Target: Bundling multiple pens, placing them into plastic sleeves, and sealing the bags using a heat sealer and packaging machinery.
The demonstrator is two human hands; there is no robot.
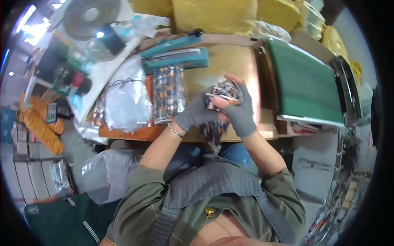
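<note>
Over the table [221, 61], my two hands, in grey gloves with bare fingertips, are closed round a bunched patterned bundle [226, 91] in dark, orange and white. White strands or edges loop across its top, and a dark patterned part hangs below; motion blurs it. My left hand [192, 115] grips it from the left and below, its fingers partly hidden. My right hand [242, 115] wraps its right side, thumb across the front. Left of my hands lies a stack of similarly patterned packs [168, 94]. Beside it are clear plastic bags [127, 96].
A turquoise bag sealer [176, 56] stands behind the patterned stack. Right of the table is a green panel [305, 82]. Yellow wrapped bundles [213, 16] line the back. A white side table [96, 78] holds a fan [90, 15]. An orange padded item [43, 129] lies at left.
</note>
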